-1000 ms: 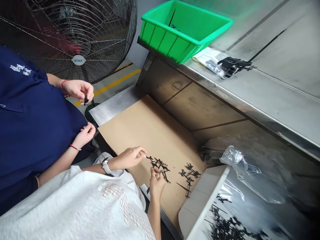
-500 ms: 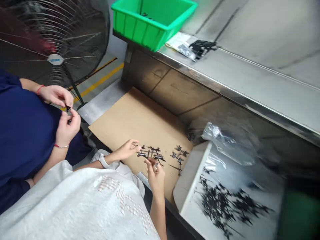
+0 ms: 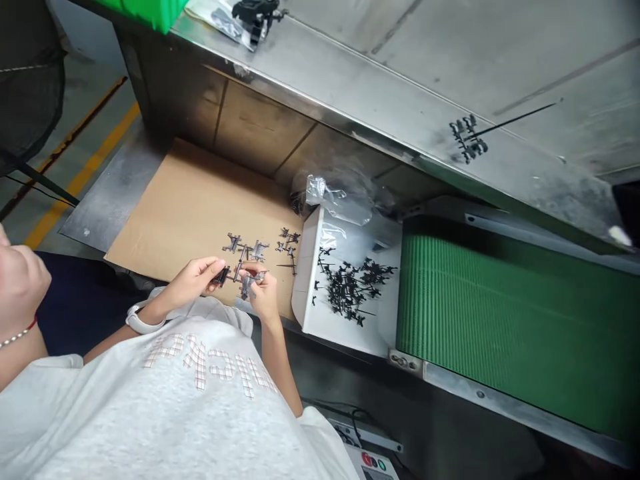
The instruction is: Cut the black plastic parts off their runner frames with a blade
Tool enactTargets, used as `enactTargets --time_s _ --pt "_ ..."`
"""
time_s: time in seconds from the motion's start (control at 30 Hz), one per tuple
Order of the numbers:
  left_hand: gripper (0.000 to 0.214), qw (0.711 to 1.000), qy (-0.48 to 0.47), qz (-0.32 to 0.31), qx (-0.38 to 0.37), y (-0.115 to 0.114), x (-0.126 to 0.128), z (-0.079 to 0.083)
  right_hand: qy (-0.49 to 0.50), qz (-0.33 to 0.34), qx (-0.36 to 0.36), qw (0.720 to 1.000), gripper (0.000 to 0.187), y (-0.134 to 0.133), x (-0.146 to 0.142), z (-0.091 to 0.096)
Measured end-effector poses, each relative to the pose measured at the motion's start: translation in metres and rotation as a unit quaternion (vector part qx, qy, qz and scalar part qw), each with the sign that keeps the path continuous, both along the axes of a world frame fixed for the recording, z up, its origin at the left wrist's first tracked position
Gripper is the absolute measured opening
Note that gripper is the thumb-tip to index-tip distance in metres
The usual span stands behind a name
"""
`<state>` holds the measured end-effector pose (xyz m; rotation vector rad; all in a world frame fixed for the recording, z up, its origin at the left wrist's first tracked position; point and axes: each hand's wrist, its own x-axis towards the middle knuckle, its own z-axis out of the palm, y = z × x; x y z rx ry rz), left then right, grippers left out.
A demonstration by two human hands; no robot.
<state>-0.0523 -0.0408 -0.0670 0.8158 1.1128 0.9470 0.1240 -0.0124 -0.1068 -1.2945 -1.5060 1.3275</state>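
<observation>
Cardboard (image 3: 170,207) under branching black plastic sprues (image 3: 259,251)

The table (image 3: 400,113) is shiny metal — smooth and bright. The big sheet (image 3: 185,207) is dull brown card, the little bits (image 3: 233,243) are black plastic, the bag (image 3: 320,190) is clear and glossy — and the shirt (image 3: 150,400) is plain cloth.

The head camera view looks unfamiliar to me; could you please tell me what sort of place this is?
It looks like a factory production line, probably for plastic parts: a green conveyor belt runs beside a white tray of black moulded parts, and a control box with a red button sits below.
</observation>
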Motion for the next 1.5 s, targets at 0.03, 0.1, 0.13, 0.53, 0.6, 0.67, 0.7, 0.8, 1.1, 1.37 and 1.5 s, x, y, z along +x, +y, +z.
enactTargets --time_s 0.03,0.1,0.13,0.53,0.6,0.67,0.7,0.8,1.1,1.37,1.5 --pt "0.053 1.000 -0.004 -0.003 -0.006 0.000 -0.001 0.004 0.007 0.004 -0.005 1.000 0.025 0.001 0.000 0.001" --pt "0.053 1.000 -0.008 -0.004 -0.015 0.001 0.000 0.008 0.021 0.013 -0.015 1.000 0.024 0.001 0.000 0.003" --pt "0.053 1.000 -0.010 -0.004 -0.017 0.002 0.002 0.009 0.028 0.017 -0.020 0.999 0.025 0.002 -0.001 0.004" --pt "0.048 0.989 -0.101 -0.084 -0.062 0.010 0.000 0.004 0.080 0.009 -0.026 0.996 0.021 0.008 0.003 0.009" --pt "0.050 0.983 -0.134 -0.097 -0.081 0.012 0.002 0.002 0.086 0.003 -0.025 0.996 0.020 0.009 0.000 0.007" --pt "0.052 0.974 -0.169 -0.110 -0.100 0.013 0.005 0.001 0.091 -0.002 -0.023 0.996 0.020 0.009 -0.004 0.004" --pt "0.053 0.970 -0.184 -0.114 -0.108 0.014 0.007 0.001 0.093 -0.004 -0.022 0.995 0.020 0.009 -0.007 0.003" --pt "0.052 0.966 -0.207 -0.098 -0.123 0.014 0.010 -0.002 0.090 -0.023 -0.013 0.996 0.020 0.009 -0.011 0.000" --pt "0.037 0.980 -0.170 0.093 -0.046 0.027 -0.008 -0.007 0.049 -0.076 0.042 0.995 0.016 0.012 0.013 0.003" --pt "0.033 0.974 -0.208 0.020 -0.082 0.044 -0.005 0.001 0.052 0.047 0.059 0.996 0.024 0.009 0.012 0.011" --pt "0.033 0.967 -0.234 0.020 -0.099 0.045 -0.002 -0.005 0.055 0.070 0.049 0.995 0.017 0.009 0.012 0.012"
